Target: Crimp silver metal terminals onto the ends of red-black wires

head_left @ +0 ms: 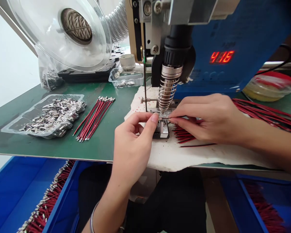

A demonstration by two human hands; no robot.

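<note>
My left hand (133,145) is closed, thumb and forefinger pinched at the left side of a small metal fixture (164,128); what sits between the fingertips is too small to make out. From the right, my right hand (206,118) pinches a thin dark wire (181,116) that runs over the fixture toward the left fingertips. Directly above stands the spring-wrapped tip of a soldering machine (169,85). Under my right hand lies a bundle of red and black wires (184,134) on a whitish sheet (174,157).
On the green table (97,87), a clear tray (12,127) holds small metal parts, beside finished-looking wires with metal ends (94,119). Behind are a clear reel (48,32), a small plastic box (126,81) and a blue machine housing (208,77). Blue bins (16,181) sit below the edge.
</note>
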